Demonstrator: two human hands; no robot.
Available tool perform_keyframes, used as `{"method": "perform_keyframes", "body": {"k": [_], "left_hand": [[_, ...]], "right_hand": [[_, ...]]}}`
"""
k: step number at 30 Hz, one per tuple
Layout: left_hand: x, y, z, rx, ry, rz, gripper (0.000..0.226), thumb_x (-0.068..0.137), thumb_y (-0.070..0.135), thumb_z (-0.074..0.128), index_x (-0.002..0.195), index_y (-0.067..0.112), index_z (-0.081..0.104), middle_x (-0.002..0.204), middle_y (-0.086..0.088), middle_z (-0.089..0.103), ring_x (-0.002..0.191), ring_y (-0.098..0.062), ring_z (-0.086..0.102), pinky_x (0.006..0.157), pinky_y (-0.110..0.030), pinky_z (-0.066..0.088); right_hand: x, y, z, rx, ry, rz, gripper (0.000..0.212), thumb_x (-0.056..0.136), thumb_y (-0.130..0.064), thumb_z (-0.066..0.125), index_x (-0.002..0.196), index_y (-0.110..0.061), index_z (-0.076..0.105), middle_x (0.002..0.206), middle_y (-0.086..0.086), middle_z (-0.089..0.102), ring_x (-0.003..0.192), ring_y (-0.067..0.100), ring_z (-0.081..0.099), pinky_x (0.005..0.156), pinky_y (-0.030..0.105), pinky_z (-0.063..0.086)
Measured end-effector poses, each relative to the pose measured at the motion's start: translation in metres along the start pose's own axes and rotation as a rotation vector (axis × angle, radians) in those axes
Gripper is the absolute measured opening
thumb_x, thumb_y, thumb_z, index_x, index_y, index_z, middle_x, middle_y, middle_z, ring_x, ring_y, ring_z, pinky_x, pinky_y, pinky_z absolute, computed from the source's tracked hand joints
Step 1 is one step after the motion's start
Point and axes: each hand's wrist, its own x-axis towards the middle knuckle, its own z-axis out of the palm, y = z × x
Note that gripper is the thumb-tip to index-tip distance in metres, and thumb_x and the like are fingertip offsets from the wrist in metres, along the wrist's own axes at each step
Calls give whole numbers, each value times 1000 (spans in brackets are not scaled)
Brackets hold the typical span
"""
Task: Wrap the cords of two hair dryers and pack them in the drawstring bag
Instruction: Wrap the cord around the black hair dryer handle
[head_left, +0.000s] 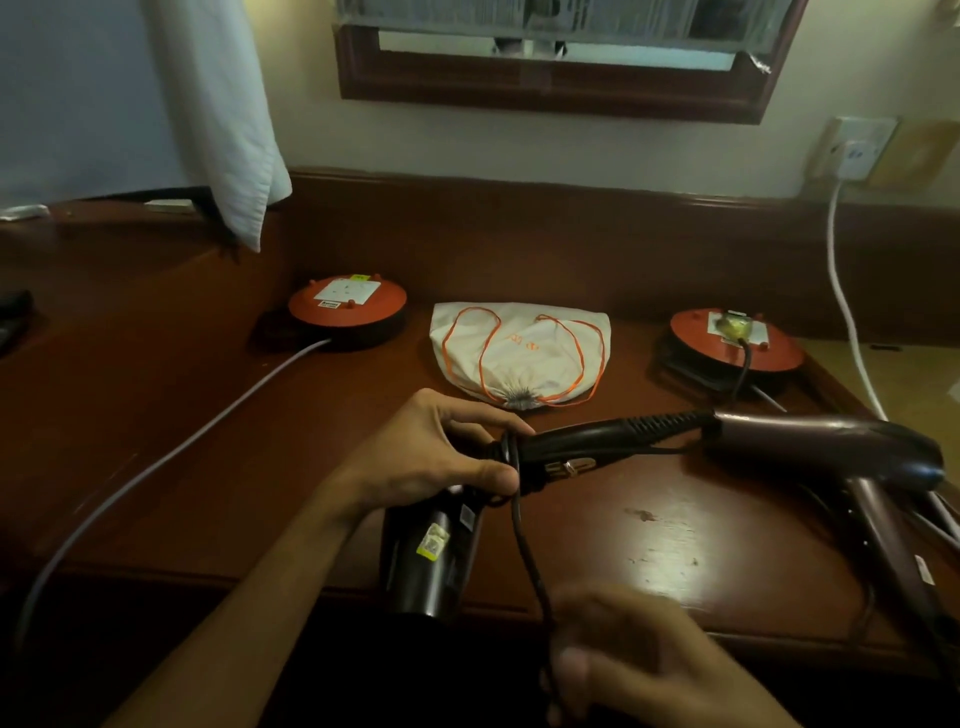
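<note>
Right hand (634, 660) gripping cord (524, 551), left hand (441, 457) around dryer (431, 556), cinched drawstring bag (519, 353) behind.

Two hair dryers are in view: one dark hair dryer (431, 551) held above the desk edge, one maroon hair dryer (831, 441) lying on the desk; one drawstring bag (519, 348), white with orange cord; two round red cable reels, the left reel (347, 306) and the right reel (735, 340); two hands, the left hand (441, 457) and the right hand (623, 654); one wall socket (857, 148); one mirror frame (556, 88).
</note>
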Motion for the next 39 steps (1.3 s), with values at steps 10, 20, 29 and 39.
{"method": "perform_keyframes", "body": {"k": [10,20,29,39], "left_hand": [[6,-11,17,-226,59,-20,54,62,34,95,111,18,79,94,-20,78,89,-43,75,81,-50,62],[-14,16,8,-166,-80,73,44,68,8,88,110,13,78,101,-17,78,93,-38,76,83,-46,62],[-33,35,-2,317,-279,-102,52,67,36,94,113,38,71,106,10,75,103,-5,71,96,-34,57],[-37,47,-13,442,-326,-138,67,67,43,91,127,43,63,113,16,71,108,0,66,97,-22,52]], "right_hand": [[30,6,15,448,112,-86,27,89,-30,65,85,-4,60,84,21,56,75,33,60,67,36,53],[37,19,-24,165,313,-127,53,67,-43,84,66,0,53,48,11,40,41,17,33,45,32,29],[84,-27,-51,-480,19,-109,23,79,-9,82,62,-8,68,54,0,63,50,8,53,47,20,40],[86,-60,-54,-86,-251,108,15,93,-8,62,95,6,63,68,16,32,53,17,30,49,28,20]]}}
